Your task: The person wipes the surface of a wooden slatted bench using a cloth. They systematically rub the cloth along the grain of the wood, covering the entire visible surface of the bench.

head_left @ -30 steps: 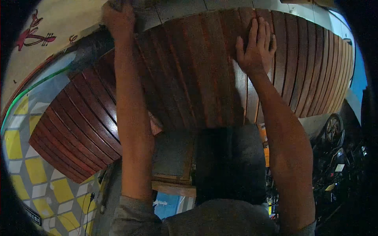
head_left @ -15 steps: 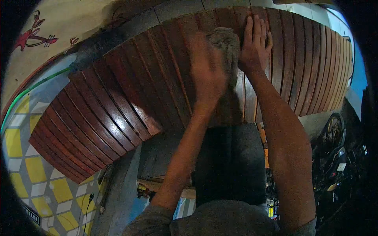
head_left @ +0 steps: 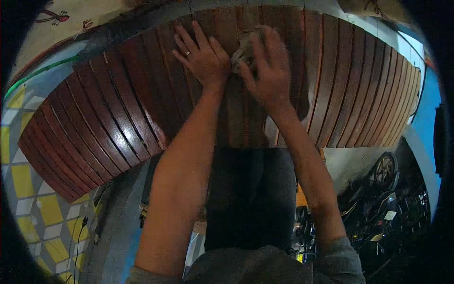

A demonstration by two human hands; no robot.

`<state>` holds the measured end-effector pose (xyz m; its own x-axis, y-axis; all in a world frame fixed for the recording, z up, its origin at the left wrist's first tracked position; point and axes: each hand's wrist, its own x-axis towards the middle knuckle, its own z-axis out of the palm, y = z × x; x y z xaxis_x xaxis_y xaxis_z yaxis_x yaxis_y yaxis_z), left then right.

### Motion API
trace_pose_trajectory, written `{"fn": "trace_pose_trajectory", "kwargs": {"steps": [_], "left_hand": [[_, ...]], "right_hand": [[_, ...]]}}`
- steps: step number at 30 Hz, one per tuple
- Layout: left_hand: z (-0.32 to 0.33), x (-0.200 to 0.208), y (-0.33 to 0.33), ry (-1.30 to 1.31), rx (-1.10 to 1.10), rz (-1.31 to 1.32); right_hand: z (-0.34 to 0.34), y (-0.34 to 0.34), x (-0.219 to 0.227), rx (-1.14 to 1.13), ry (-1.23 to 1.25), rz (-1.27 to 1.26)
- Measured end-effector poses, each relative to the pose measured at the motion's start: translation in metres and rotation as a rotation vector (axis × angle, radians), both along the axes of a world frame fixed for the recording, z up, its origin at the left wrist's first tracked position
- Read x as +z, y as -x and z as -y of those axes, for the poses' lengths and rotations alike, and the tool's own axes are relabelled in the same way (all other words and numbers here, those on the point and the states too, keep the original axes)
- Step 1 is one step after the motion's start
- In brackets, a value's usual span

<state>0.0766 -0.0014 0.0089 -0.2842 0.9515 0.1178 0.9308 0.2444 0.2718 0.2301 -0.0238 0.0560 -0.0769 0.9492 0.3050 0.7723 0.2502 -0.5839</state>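
A long curved panel of reddish-brown wooden slats (head_left: 331, 85) stretches across the view in front of me. My left hand (head_left: 202, 57) lies flat on the slats near the far edge, fingers spread, with a ring on one finger. Just right of it, my right hand (head_left: 270, 66) presses a bunched greyish cloth (head_left: 242, 53) against the wood. Its fingers cover part of the cloth and look slightly blurred. The slats at the left shine with reflected light, and a dark shadow falls around both hands.
Yellow, grey and white patterned tiles (head_left: 49, 208) show at the lower left, with a black plug and cord (head_left: 84, 222). A green hose (head_left: 40, 71) runs along the left. Dark, cluttered bicycle-like parts with a wheel (head_left: 385, 169) stand at the lower right.
My left hand has left the cloth and now rests flat on slats to its left. My right hand, flat on the wood before, now holds the cloth, which looks more bunched. The view has shifted slightly.
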Motion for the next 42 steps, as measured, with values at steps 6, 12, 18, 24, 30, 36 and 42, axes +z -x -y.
{"fn": "trace_pose_trajectory", "kwargs": {"steps": [6,12,18,24,30,36,42], "left_hand": [[-0.002,0.003,-0.009,0.039,-0.031,0.007],[-0.001,0.004,-0.003,0.087,-0.016,-0.004],[-0.006,0.005,-0.010,0.076,-0.037,-0.036],[-0.003,0.007,-0.002,0.068,-0.019,-0.069],[-0.002,-0.002,-0.013,0.022,-0.052,-0.080],[-0.003,0.003,-0.001,0.044,-0.024,-0.033],[-0.003,0.000,-0.007,0.007,-0.025,-0.094]], "right_hand": [[-0.072,0.017,-0.032,0.000,-0.059,0.233],[0.040,0.007,-0.032,0.115,0.190,0.117],[0.237,-0.046,-0.006,0.363,0.634,0.065],[0.082,-0.031,-0.028,0.031,0.315,0.145],[-0.094,-0.043,-0.058,-0.238,-0.124,0.240],[0.089,-0.034,-0.010,-0.013,0.444,0.047],[0.249,-0.077,0.010,0.094,0.619,0.211]]}}
